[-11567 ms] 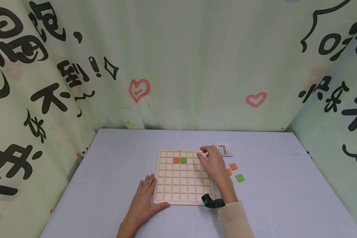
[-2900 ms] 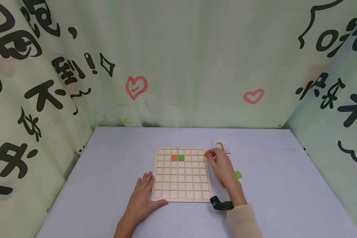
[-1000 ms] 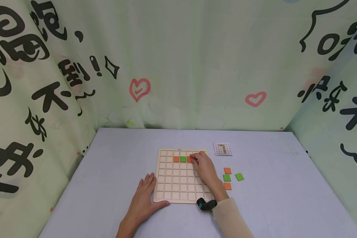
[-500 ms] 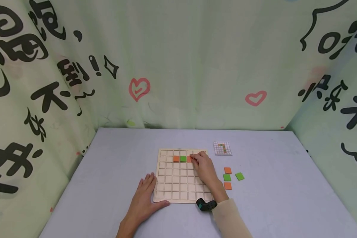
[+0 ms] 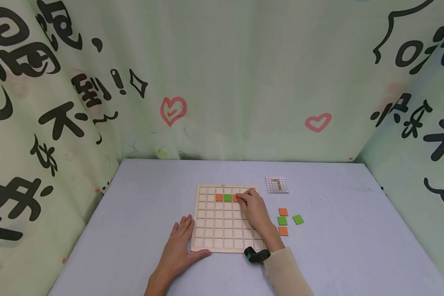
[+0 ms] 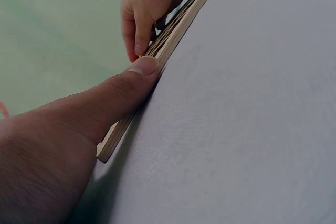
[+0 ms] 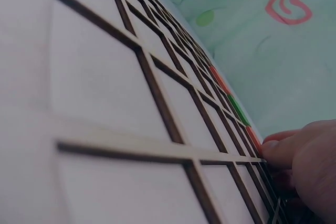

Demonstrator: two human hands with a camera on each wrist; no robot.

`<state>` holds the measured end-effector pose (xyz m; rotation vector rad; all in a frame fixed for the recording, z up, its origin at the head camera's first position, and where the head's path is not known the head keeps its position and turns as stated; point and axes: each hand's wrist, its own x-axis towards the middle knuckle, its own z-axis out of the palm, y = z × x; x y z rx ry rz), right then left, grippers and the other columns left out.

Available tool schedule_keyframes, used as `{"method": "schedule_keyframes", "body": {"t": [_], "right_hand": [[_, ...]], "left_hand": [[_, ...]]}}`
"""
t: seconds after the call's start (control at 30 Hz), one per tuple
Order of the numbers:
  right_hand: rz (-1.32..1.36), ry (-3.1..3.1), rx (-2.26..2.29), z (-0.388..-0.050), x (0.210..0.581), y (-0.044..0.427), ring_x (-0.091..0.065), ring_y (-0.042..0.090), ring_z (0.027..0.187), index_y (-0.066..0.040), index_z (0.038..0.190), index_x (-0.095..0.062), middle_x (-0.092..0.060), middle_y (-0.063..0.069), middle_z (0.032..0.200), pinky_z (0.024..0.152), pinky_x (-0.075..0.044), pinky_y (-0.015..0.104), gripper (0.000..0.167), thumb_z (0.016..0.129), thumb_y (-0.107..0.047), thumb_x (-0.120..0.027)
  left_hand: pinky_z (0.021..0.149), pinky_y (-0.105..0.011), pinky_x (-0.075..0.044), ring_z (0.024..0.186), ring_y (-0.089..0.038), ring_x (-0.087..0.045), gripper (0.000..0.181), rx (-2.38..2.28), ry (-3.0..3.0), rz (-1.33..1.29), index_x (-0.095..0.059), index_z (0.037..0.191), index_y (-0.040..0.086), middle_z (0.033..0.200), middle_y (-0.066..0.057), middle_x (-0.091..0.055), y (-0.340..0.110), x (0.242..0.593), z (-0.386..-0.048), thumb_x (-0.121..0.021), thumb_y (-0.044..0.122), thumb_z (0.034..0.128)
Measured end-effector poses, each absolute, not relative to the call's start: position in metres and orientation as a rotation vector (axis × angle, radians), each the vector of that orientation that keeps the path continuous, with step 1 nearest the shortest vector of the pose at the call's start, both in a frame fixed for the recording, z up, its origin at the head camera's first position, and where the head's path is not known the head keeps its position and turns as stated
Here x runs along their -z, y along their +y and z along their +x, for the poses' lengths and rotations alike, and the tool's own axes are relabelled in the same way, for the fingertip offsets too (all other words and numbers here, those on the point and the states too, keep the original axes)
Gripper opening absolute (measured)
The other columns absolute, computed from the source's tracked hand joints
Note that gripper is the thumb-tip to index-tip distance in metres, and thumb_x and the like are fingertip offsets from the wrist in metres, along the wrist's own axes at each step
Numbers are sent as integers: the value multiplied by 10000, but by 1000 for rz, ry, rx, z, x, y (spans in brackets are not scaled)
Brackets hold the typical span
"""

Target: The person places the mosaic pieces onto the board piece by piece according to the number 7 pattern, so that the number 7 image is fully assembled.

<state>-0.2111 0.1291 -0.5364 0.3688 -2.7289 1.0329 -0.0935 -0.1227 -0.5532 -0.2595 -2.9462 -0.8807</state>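
- Head view: A wooden board (image 5: 218,234) with many little squares lies flat on the white table (image 5: 355,255).
- Head view: The right hand (image 5: 257,209) reaches over the right part of the board. Its fingertips pinch an orange tile (image 5: 234,198) that sits in the 2nd row from the board's far edge, 5th square from the board's left side.
- Head view: In that same row of the board, a green tile (image 5: 227,197) is in square 4 and another orange tile (image 5: 219,197) is in square 3.
- Head view: The left hand (image 5: 179,246) grips nothing. Its fingers lie straight by the board's left side, and its thumb is at the board's near edge.
- Head view: To the right of the board lie 4 loose tiles (image 5: 282,221), 2 orange and 2 green. A small picture card (image 5: 277,185) lies just past the board's far right corner.
- Head view: A black band (image 5: 257,255) on the right wrist is over the board's near right corner. Behind the board hangs a pale green curtain (image 5: 274,90) with hearts and black writing.
- Left wrist view: The left thumb rests on the board's edge. The right hand points its fingers down at the board.
- Right wrist view: The 3 tiles make a line on the board, and the right fingertips touch the end of the last orange tile. The other right fingers are too dark to see well.
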Motion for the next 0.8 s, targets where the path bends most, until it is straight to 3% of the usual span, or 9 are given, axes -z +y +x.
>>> {"method": "schedule_keyframes", "body": {"t": [0.8], "right_hand": [[286,-2827,-1060,-207,527,126,-593,155,873,-67,1156,-717,-639,53,1035,781,-565,329,223,974,-182,-659]], "left_hand": [[1270,-488,-218,1523,-340,-289,1089,859,-2945,-279,-416,1498,-28,1611,-175,-355,-123,550,-94,-762,665,733]]}}
